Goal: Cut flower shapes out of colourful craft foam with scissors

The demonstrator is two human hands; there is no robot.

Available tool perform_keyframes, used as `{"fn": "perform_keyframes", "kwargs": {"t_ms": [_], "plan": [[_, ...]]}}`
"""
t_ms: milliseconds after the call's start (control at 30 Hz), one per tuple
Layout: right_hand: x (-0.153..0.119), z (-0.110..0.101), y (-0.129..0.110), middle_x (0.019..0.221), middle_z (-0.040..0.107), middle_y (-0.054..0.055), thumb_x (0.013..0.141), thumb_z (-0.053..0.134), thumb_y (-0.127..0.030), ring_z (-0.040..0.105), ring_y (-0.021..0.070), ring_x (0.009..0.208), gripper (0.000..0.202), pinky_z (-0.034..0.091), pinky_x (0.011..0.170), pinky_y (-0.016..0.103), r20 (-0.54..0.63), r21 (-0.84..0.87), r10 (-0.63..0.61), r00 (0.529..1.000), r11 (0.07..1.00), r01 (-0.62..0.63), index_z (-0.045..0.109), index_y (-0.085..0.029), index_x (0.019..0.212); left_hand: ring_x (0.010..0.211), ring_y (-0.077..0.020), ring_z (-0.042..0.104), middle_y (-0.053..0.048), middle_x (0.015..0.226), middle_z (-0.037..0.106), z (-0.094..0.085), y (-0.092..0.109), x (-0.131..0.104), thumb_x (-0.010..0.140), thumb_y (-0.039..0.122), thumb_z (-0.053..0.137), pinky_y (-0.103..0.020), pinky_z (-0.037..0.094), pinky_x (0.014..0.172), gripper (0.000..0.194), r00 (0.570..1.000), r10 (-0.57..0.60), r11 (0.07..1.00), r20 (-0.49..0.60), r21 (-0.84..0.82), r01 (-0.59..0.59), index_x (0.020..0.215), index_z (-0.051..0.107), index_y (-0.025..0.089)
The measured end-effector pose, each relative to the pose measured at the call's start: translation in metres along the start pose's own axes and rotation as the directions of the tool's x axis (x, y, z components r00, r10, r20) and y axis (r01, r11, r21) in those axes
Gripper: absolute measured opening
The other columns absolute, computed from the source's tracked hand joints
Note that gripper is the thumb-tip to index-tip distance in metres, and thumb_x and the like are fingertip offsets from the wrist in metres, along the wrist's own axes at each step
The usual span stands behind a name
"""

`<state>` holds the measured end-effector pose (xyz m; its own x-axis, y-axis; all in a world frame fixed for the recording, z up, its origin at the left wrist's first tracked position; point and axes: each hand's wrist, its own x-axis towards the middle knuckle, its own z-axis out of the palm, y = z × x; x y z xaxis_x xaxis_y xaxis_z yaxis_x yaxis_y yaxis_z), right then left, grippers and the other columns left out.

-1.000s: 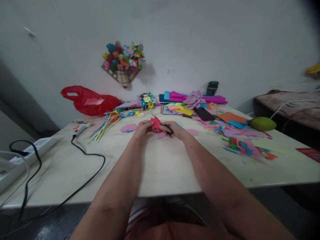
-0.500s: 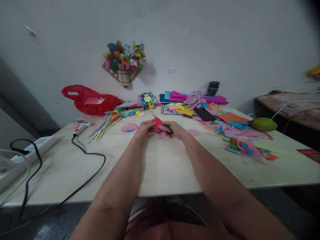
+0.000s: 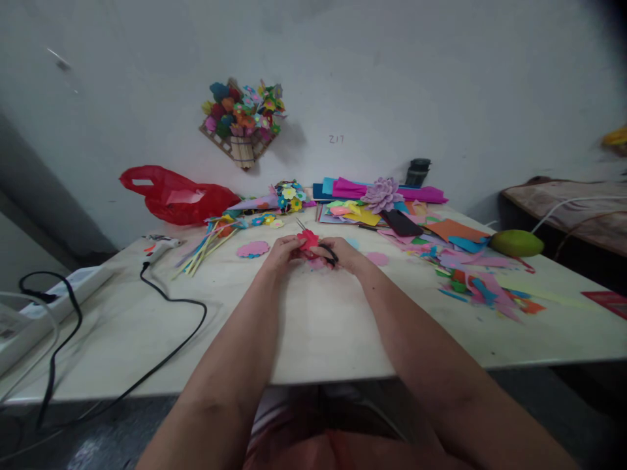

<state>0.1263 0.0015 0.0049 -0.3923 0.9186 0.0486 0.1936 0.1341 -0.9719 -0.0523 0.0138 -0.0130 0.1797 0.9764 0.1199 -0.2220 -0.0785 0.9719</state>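
Between my hands is a small red scallop-edged piece (image 3: 308,241), paper or felt. My left hand (image 3: 288,253) pinches it by its left side. Black-handled scissors (image 3: 332,253) are in my right hand (image 3: 341,253), with the thin blades (image 3: 300,224) pointing away past the red piece. Pink scraps (image 3: 315,264) lie on the table just under my hands. A pink scalloped disc (image 3: 253,249) rests left of my left hand, and another pink disc (image 3: 377,260) lies to the right of my right hand.
A glue gun (image 3: 161,248) with a black cord lies left, near a white power strip (image 3: 63,297). Behind it sit a red plastic bag (image 3: 181,199) and thin strips (image 3: 206,248). To the right are a phone (image 3: 401,223), coloured scraps (image 3: 482,287) and a green fruit (image 3: 516,243).
The red piece has turned slightly in my left fingers and shows more of its scalloped face. Both hands stay in nearly the same place.
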Motion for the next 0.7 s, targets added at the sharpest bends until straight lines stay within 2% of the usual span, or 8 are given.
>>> {"fn": "perform_keyframes", "kwargs": {"t_ms": [267, 700], "plan": [[0.0082, -0.0020, 0.0110, 0.045, 0.050, -0.006, 0.080, 0.069, -0.033, 0.041, 0.0060, 0.034, 0.021, 0.026, 0.033, 0.018, -0.006, 0.038, -0.008, 1.000, 0.999, 0.008, 0.060, -0.014, 0.076, 0.050, -0.0170, 0.060, -0.004, 0.058, 0.065, -0.0012, 0.0010, 0.0024, 0.063, 0.032, 0.079, -0.034, 0.051, 0.061, 0.023, 0.996, 0.033, 0.999, -0.082, -0.027, -0.035, 0.062, 0.062, 0.015], [0.0040, -0.0013, 0.0039, 0.043, 0.048, -0.007, 0.075, 0.073, -0.035, 0.039, 0.0059, 0.033, 0.025, 0.026, 0.033, 0.018, -0.011, 0.023, -0.001, 1.000, 1.000, 0.001, 0.059, -0.015, 0.073, 0.057, -0.0177, 0.063, -0.004, 0.060, 0.065, -0.0045, -0.0034, 0.0071, 0.054, 0.033, 0.081, -0.033, 0.052, 0.064, 0.027, 0.986, 0.046, 0.996, -0.159, -0.061, -0.057, 0.060, 0.063, 0.014]]}}
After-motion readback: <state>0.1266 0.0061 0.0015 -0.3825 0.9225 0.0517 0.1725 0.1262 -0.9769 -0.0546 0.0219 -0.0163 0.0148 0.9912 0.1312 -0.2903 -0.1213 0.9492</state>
